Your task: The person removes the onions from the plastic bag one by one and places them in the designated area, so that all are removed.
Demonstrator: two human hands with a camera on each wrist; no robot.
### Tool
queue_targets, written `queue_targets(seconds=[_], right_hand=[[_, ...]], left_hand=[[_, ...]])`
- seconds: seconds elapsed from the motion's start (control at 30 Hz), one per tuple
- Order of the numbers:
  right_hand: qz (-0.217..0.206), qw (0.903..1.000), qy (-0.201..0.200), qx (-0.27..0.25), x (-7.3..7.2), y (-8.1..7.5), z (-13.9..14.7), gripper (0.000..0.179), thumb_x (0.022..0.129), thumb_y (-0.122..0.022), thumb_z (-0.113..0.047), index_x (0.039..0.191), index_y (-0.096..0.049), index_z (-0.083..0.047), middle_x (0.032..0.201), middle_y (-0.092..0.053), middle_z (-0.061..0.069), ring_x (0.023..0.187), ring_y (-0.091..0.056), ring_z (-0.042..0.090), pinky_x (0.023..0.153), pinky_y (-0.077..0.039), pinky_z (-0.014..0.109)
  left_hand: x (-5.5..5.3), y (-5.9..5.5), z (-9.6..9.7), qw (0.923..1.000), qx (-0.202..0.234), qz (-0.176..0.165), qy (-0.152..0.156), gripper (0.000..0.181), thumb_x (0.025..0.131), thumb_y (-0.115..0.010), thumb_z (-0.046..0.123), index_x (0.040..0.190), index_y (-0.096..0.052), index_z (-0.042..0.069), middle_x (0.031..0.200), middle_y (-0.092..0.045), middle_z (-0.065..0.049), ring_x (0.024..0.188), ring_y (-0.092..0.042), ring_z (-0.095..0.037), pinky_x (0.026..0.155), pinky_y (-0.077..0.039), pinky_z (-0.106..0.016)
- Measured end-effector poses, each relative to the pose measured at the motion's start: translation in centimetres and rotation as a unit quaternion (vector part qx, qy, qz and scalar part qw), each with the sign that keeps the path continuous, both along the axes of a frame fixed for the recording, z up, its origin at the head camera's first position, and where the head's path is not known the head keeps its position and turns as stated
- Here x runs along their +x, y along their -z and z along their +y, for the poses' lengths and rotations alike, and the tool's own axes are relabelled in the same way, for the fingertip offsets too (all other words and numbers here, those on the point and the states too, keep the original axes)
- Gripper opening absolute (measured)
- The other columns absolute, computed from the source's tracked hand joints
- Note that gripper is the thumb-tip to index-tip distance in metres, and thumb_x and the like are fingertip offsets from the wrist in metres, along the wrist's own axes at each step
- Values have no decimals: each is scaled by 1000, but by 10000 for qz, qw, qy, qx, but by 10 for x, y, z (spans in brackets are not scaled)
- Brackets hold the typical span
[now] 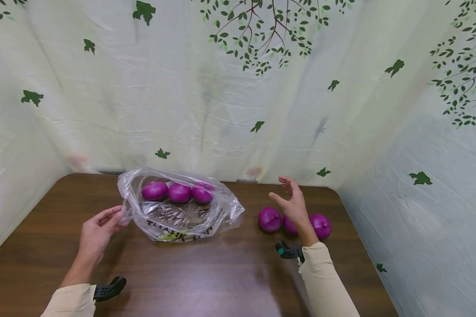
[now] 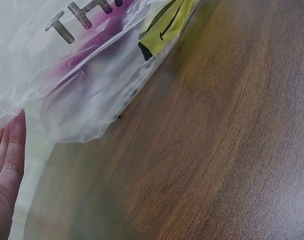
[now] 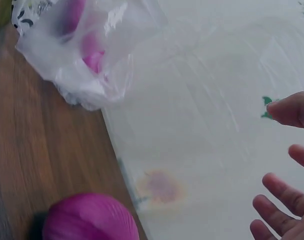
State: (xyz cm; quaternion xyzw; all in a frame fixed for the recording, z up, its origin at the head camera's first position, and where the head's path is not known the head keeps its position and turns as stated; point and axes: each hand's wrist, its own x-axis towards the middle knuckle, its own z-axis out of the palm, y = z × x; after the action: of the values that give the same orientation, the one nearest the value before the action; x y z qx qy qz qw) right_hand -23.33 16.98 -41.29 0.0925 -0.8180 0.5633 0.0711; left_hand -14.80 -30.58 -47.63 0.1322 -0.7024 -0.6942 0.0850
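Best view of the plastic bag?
Head: it frames the whole plastic bag, mouth open, three onions inside. Left wrist shows only a cropped part with lettering and yellow print; right wrist, just one crumpled end.

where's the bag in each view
Head: the bag lies left of centre, just below mid-height.
Left wrist: bag at upper left, cut off by the top edge.
Right wrist: bag at upper left, also cut off on top.
Shared landmark: the brown table.

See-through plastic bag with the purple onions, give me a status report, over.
Left hand holds see-through plastic bag by its left edge; right hand empty. Three round purple onions inside, three loose ones outside. Right wrist partly hides middle loose onion.
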Motion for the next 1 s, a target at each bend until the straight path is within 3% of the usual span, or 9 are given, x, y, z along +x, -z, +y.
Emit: queue_targets(seconds=[0.13, 0.33, 0.63, 0.9, 1.0], right_hand=[[150, 9998, -90, -27, -8, 8, -5, 56, 88, -71, -10, 136, -44, -2, 137, -47, 18, 128, -38, 37, 106, -30, 52], [168, 9994, -258, -159, -10, 5, -25, 55, 87, -72, -12, 135, -46, -3, 136, -49, 16, 126, -40, 37, 105, -31, 51], [194, 9977, -599, -245, -10, 3, -46, 51, 87, -72, -9, 134, -51, -4, 136, -51, 15, 126, -43, 31, 107, -30, 53], [217, 9961, -836, -166, 9, -25, -69, 50, 86, -70, -2, 132, -50, 4, 134, -51, 23, 125, -44, 37, 106, -32, 55], [169, 9961, -843, -187, 13, -27, -76, 49, 86, -70, -3, 131, -50, 4, 133, -52, 22, 125, -44, 37, 106, -32, 55]], left_hand=[[-1, 1, -1, 10000, 17, -5, -4, 24, 91, -67, 28, 112, -68, 16, 87, -67, 17, 72, -67, -3, 68, -53, -13], [-4, 3, -3, 9997, 222, 92, -62, 22, 90, -69, 24, 110, -70, 16, 85, -67, 16, 70, -67, -4, 67, -53, -13], [-3, 3, -1, 9998, 130, 105, -57, 20, 90, -69, 25, 108, -70, 15, 85, -68, 16, 70, -68, -4, 67, -53, -13], [-2, 3, -1, 9999, -100, -43, -49, 25, 90, -67, 29, 111, -69, 15, 85, -67, 18, 71, -68, -3, 68, -52, -11], [-3, 4, -2, 10000, -19, -4, -35, 23, 91, -67, 27, 110, -69, 15, 85, -67, 18, 71, -67, -3, 68, -52, -12]])
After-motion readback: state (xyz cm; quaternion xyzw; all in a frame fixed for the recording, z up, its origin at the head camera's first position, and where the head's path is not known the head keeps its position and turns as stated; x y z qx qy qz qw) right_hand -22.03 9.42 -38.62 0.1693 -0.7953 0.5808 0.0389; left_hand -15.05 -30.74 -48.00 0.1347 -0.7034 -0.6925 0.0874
